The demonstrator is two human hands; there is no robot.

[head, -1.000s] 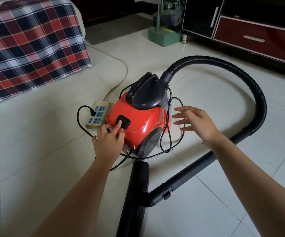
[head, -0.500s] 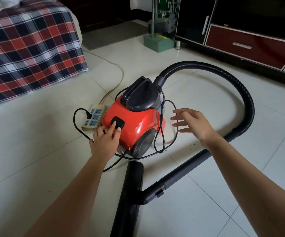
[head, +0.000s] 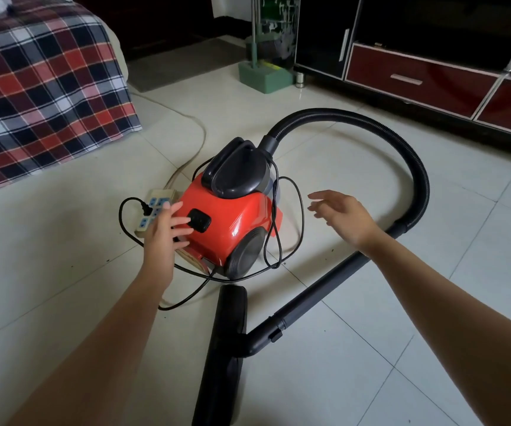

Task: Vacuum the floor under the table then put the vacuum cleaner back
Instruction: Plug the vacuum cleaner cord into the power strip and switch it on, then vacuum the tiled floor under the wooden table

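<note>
The red vacuum cleaner point(head: 232, 229) sits on the tiled floor point(head: 63, 272), near a bed with a plaid blanket point(head: 42, 87). The left hand point(head: 162, 235) lies against its near side with a wide grip, fingers straight, one fingertip touching the black switch point(head: 200, 220). The right hand point(head: 344, 216) hovers just right of the cleaner, its grip also wide, fingers spread and holding nothing. A black hose point(head: 420, 192) curves from the cleaner's top round to a rigid tube point(head: 324, 285), which ends in a floor nozzle point(head: 222, 348) lying in front of the cleaner. A black cord point(head: 303, 215) loops about the body and plugs into a power strip point(head: 157, 196) just left of it, partly hidden by the left hand.
</note>
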